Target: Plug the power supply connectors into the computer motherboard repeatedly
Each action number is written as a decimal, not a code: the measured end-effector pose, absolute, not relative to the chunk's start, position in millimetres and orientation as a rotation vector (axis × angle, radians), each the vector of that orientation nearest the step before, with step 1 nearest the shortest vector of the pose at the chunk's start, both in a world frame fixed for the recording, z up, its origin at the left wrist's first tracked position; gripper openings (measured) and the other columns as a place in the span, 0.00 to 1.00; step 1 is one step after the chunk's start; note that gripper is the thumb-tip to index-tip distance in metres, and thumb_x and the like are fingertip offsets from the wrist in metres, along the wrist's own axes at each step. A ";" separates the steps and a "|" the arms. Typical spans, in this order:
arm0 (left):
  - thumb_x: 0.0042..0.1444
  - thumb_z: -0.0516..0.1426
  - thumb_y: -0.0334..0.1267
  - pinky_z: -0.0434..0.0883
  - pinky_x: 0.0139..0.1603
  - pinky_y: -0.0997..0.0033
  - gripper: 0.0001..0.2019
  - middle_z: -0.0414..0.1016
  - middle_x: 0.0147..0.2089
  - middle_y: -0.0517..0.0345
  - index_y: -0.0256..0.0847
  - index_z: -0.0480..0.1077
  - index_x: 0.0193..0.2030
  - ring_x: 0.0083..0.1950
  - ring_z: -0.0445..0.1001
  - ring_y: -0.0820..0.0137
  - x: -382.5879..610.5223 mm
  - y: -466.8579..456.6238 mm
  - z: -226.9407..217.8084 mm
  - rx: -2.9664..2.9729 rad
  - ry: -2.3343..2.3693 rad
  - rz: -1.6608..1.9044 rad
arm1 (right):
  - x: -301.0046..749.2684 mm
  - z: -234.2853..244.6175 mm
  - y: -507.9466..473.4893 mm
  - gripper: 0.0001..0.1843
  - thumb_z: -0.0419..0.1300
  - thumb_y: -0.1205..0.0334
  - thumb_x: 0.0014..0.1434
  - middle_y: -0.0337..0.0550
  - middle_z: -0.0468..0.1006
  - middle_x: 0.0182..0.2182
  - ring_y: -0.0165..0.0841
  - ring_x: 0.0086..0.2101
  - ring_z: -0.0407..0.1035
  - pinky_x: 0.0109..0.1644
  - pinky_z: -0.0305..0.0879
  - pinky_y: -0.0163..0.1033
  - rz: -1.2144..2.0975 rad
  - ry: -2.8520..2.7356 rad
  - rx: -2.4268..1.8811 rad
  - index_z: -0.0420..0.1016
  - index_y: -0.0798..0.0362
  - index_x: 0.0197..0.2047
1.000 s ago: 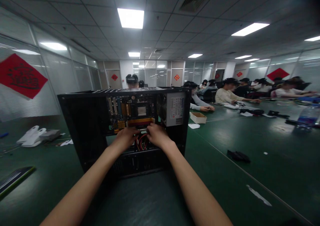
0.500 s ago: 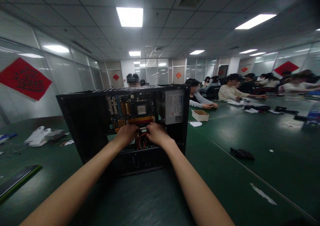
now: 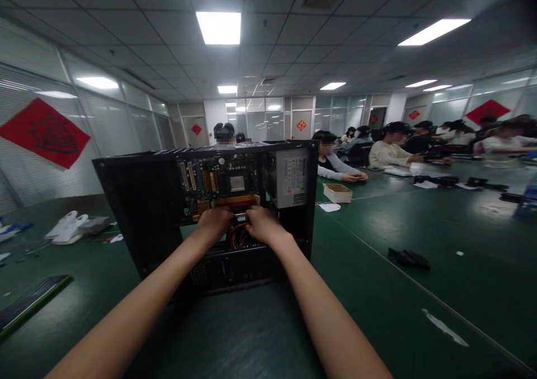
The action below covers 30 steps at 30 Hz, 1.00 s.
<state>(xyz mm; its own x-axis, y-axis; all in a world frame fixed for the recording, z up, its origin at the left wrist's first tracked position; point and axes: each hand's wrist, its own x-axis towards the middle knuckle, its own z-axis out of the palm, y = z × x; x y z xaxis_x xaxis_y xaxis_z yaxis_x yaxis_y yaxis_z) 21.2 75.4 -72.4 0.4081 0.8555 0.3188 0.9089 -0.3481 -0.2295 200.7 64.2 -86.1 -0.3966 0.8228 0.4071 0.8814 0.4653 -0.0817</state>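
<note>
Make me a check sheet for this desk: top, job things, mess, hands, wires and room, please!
Surface: green table, light glinting on it.
Job's things: black case, standing, side open; board and power supply inside.
Clutter: box, black bundle and pale strip right; green-edged slab left.
Hands: left hand and right hand inside the case, near the board's lower edge; grip unclear.
Cables: red wires by the right hand.
Surroundings: people seated; red signs on walls.

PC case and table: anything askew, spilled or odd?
No spill or damage visible at the case. Oddest: a ragged white strip and a crumpled dark item lying loose on the green table, right of it.
</note>
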 end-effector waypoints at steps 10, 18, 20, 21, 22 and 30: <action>0.62 0.52 0.38 0.72 0.43 0.61 0.14 0.81 0.47 0.47 0.46 0.78 0.47 0.46 0.79 0.54 25.7 76.6 -71.1 -2.257 -1.665 -0.206 | 199.8 -84.4 62.3 0.09 0.58 0.65 0.62 0.51 0.76 0.46 0.38 0.48 0.71 0.49 0.63 0.38 -0.148 -2.338 -1.340 0.71 0.56 0.46; 0.62 0.53 0.39 0.73 0.44 0.62 0.14 0.81 0.46 0.47 0.46 0.78 0.48 0.47 0.79 0.55 22.7 77.8 -75.0 -2.278 -1.708 -0.282 | 197.9 -84.9 67.6 0.08 0.54 0.71 0.63 0.50 0.72 0.48 0.36 0.47 0.70 0.47 0.63 0.37 -0.196 -2.375 -1.261 0.69 0.56 0.46; 0.62 0.54 0.39 0.73 0.44 0.62 0.13 0.81 0.46 0.46 0.45 0.78 0.48 0.46 0.79 0.55 22.5 76.5 -74.4 -2.285 -1.705 -0.286 | 197.2 -84.6 71.8 0.09 0.51 0.72 0.64 0.50 0.71 0.48 0.36 0.46 0.71 0.47 0.64 0.37 -0.259 -2.420 -1.255 0.69 0.56 0.46; 0.62 0.54 0.39 0.73 0.43 0.62 0.13 0.81 0.46 0.46 0.44 0.78 0.48 0.46 0.79 0.55 22.6 75.9 -74.0 -2.286 -1.699 -0.287 | 196.8 -84.1 74.0 0.10 0.50 0.72 0.65 0.51 0.72 0.48 0.36 0.46 0.71 0.46 0.65 0.37 -0.300 -2.450 -1.257 0.69 0.56 0.47; 0.62 0.54 0.39 0.73 0.43 0.62 0.13 0.81 0.46 0.45 0.44 0.78 0.48 0.46 0.79 0.55 22.6 75.5 -73.7 -2.288 -1.692 -0.285 | 196.6 -83.6 76.2 0.11 0.49 0.72 0.66 0.52 0.72 0.49 0.37 0.45 0.72 0.46 0.65 0.38 -0.344 -2.485 -1.265 0.69 0.56 0.48; 0.63 0.53 0.38 0.73 0.45 0.61 0.12 0.80 0.45 0.45 0.43 0.78 0.45 0.46 0.79 0.56 21.0 78.8 -78.0 -2.349 -1.654 -0.334 | 192.5 -83.0 79.9 0.15 0.45 0.73 0.66 0.56 0.75 0.46 0.42 0.46 0.73 0.45 0.68 0.41 -0.496 -2.605 -1.374 0.68 0.57 0.50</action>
<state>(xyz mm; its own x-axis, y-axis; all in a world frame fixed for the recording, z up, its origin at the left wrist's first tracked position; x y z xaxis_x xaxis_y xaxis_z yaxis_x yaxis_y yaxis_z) 21.0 78.8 -78.0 0.3295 0.8862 0.3256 0.9432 -0.3248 -0.0704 192.5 79.9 -83.0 -0.5670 0.7721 0.2868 0.8235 0.5242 0.2169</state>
